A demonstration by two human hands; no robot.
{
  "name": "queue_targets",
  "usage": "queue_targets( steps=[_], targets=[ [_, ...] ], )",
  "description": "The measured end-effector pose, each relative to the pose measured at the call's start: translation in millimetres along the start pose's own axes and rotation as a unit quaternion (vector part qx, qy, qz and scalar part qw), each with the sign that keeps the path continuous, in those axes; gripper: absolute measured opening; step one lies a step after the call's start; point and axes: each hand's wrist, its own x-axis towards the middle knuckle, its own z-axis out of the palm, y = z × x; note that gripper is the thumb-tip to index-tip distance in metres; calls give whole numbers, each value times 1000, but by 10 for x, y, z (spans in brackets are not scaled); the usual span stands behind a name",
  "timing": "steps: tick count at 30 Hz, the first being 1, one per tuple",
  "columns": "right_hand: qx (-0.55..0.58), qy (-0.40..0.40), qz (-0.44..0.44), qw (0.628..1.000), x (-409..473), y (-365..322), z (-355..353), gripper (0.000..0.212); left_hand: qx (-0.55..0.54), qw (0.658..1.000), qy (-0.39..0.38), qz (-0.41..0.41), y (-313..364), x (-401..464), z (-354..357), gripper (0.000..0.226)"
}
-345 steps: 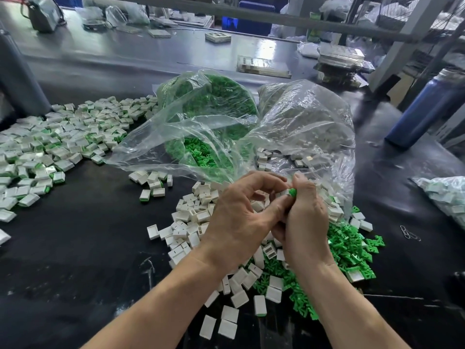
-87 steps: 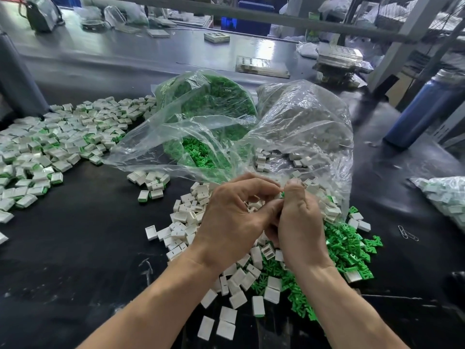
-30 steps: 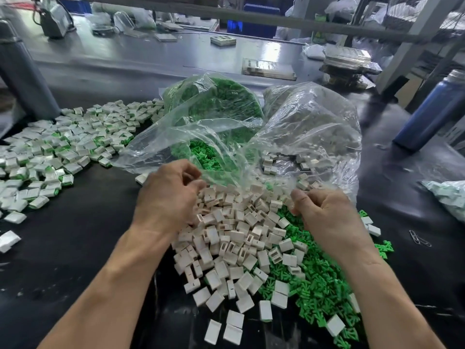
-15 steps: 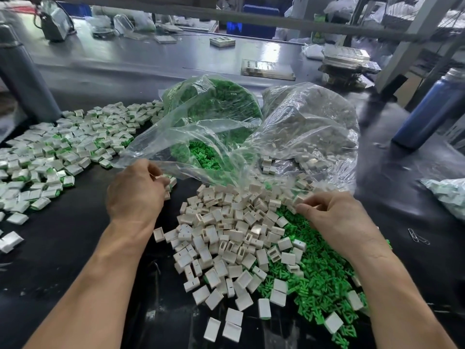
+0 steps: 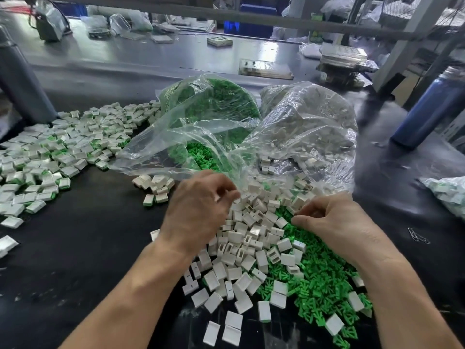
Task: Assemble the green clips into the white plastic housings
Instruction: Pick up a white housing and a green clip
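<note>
- The bench has a smooth, matte black surface; farther back it turns glossy grey with light reflecting off it.
- The white housings are small boxy plastic shells, some showing a rectangular slot; they lie in a loose heap at lower centre of the frame, tipped every which way.
- The green clips are bright, thin, pronged plastic pieces, spread in a flat pile at lower right, touching and partly under the white heap.
- The left hand hovers over the left edge of the white heap, fingers curled downward; whether it grips a piece I cannot tell.
- The right hand sits at the seam between white and green piles, thumb and fingertips drawn together; what they pinch, if anything, is hidden.
- The green bag, a thin crinkled clear film sack at upper centre, lies open toward the hands and holds more green clips.
- The white bag, of the same glossy wrinkled film just to its right, holds more white housings, spilling from its mouth.
- The assembled pieces, white shells with green showing at an edge, cover the left of the frame in a wide scatter.
- A blue cylinder stands upright at the right edge.
</note>
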Motion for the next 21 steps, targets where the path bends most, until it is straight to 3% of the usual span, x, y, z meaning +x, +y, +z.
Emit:
queue_targets(
  steps=[7,11,18,21],
  targets=[
    [19,-35,-9,999,-34,-18,46,12,73,996,-30,47,102,1,208,32],
    [12,-38,-22,999,-34,-26,52,6,63,997,-34,19,127,13,217,28],
    [-4,4,-32,999,-5,1,39,17,56,998,-8,-5,112,-14,183,15],
    [2,-25,-33,999,-28,22,-35,13,33,999,4,-6,106,-9,168,19]
  ],
)
